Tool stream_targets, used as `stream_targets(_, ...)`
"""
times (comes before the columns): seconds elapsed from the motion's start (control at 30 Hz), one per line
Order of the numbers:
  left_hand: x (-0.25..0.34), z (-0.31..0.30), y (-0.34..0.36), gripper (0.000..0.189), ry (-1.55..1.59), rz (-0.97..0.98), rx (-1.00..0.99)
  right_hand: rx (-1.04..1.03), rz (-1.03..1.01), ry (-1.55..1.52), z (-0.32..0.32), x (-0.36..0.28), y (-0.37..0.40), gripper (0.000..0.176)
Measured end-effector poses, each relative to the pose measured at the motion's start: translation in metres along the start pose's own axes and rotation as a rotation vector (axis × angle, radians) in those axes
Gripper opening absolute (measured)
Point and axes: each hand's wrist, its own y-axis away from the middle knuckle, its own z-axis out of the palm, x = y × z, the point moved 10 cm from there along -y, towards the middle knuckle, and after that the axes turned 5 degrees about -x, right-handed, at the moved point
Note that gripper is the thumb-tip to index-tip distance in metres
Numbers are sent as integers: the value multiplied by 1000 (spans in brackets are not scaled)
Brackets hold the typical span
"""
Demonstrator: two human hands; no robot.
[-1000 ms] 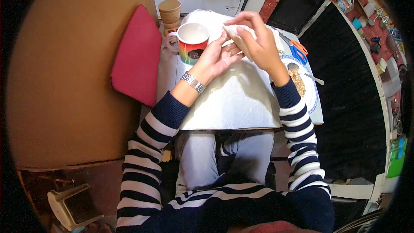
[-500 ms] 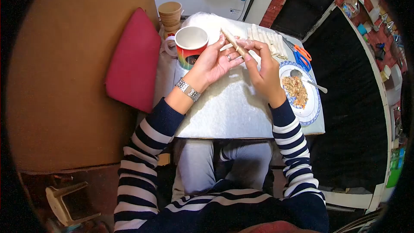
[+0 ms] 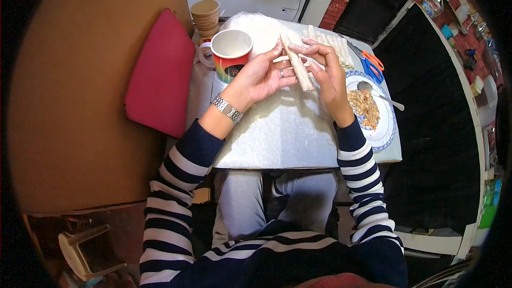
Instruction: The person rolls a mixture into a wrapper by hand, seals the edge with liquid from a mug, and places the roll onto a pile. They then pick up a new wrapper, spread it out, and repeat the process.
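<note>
A thin, pale wrapped roll (image 3: 298,66) is held above the table, tilted, with its lower end toward me. My left hand (image 3: 260,76) has its thumb and fingers round the roll from the left. On the right, my right hand (image 3: 329,76) touches the roll's upper part with its fingertips, the fingers bent and partly apart. Behind my hands lie several similar rolls (image 3: 332,46) side by side. A blue-rimmed plate (image 3: 389,128) at the right holds a chopped filling (image 3: 364,108) and a spoon (image 3: 393,103).
A colourful mug (image 3: 230,56) stands left of my left hand, with stacked brown cups (image 3: 205,15) behind it. Orange and blue scissors (image 3: 372,65) lie by the plate. White wrappers or plastic (image 3: 255,25) lie at the back. A red cushioned backrest (image 3: 162,74) is at the left.
The roll has turned more upright in the view, its lower end nearer me. My right hand's fingers have loosened and shifted up along it. The view has shifted slightly.
</note>
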Motion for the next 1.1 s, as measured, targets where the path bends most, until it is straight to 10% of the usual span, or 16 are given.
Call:
stream_targets(0.93, -9, -6, -5, 39, 9, -164, -114, -159, -111, 39, 6, -22, 1, 31)
stream_targets(1.1, -1, -18, -9, 35, -9, -75, -67, -187, 1, -357, 6, -12, 3, 23)
